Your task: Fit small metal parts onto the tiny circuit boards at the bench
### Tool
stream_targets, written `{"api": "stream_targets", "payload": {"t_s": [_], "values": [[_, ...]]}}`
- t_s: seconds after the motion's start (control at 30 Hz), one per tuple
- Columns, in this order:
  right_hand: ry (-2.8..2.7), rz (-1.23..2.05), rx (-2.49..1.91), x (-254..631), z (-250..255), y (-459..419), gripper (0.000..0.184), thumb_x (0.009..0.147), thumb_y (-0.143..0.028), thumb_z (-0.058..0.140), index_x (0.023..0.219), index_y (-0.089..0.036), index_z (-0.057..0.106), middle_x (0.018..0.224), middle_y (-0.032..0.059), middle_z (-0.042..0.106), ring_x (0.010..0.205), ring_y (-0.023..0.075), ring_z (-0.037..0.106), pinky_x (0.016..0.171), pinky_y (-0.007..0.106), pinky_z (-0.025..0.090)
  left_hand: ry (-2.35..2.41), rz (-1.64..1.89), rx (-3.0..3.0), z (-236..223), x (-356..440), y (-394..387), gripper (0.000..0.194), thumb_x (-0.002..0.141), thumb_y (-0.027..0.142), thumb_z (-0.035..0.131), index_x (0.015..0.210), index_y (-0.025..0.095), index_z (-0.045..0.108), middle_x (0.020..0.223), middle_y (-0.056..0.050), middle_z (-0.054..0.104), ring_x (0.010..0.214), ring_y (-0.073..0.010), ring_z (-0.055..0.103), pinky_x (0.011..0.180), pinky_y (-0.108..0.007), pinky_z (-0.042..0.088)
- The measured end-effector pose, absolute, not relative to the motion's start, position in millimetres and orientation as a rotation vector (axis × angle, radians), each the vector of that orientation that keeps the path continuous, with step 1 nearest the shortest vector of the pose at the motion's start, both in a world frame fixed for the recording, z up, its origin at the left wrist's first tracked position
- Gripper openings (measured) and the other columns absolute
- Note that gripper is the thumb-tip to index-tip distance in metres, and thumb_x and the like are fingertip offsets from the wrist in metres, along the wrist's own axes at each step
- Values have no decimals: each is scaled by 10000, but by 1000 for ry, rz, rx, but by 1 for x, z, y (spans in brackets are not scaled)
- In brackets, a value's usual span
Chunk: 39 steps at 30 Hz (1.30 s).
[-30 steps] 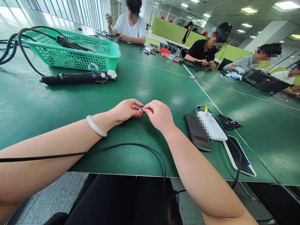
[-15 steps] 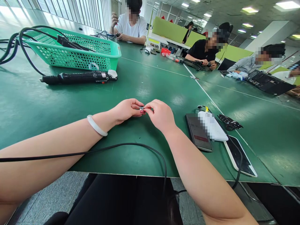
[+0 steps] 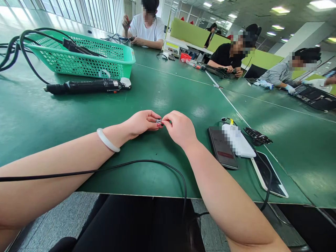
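Between my hands, just above the green table [image 3: 162, 98], is a small silvery part [image 3: 158, 121], too small to name. My left hand [image 3: 143, 123] pinches it between thumb and fingers; a white bangle circles that wrist. From the other side, my right hand [image 3: 181, 127] has thumb and index finger pressed together at the part's right end. Whether the right fingers grip the part itself or something smaller is hidden. A black cable [image 3: 131, 162] runs across my left forearm and curves down over the table's front edge.
A green basket [image 3: 86, 66] with cables stands at the back left, a black electric screwdriver [image 3: 84, 86] before it. Right of my hands lie a dark phone [image 3: 223, 148], a white object [image 3: 238, 140], a white-framed phone [image 3: 270, 175] and a black coil [image 3: 258, 136]. Several people sit across the table.
My hands stay almost in place, with the fingers barely shifting around the small part. At the far right, a co-worker's gloved hands now show at a black panel, which has moved to the right.
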State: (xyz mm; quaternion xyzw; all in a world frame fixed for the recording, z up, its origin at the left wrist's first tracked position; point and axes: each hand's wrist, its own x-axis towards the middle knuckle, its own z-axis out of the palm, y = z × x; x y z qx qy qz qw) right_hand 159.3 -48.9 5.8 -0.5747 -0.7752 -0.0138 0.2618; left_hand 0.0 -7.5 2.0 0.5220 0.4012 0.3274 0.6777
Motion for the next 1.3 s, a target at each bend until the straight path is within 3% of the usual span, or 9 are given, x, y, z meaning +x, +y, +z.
{"api": "stream_targets", "payload": {"t_s": [0.7, 1.03, 1.3], "values": [[-2104, -38, -1481, 161, 5, -50, 263, 892, -160, 442, 898, -215, 699, 894, 25, 658, 826, 153, 572, 662, 272, 410, 902, 746, 1164, 2, -1, -8, 207, 702, 32, 692, 854, 117, 580, 755, -36, 704, 767, -118, 666, 910, -356, 481], [-2095, 8, -1488, 161, 5, -50, 219, 874, -217, 519, 919, -248, 731, 901, 15, 665, 806, 143, 576, 670, 280, 429, 918, 736, 1148, 6, 0, -10, 201, 708, 14, 673, 868, 105, 596, 755, -41, 699, 739, -105, 661, 895, -327, 494], [-2106, -8, -1495, 162, 5, -50, 250, 879, -203, 503, 942, -270, 736, 890, 20, 658, 814, 149, 570, 661, 283, 425, 923, 736, 1138, 7, 0, -10, 120, 703, 81, 702, 797, 110, 634, 783, -63, 695, 760, -124, 664, 896, -326, 505]]}}
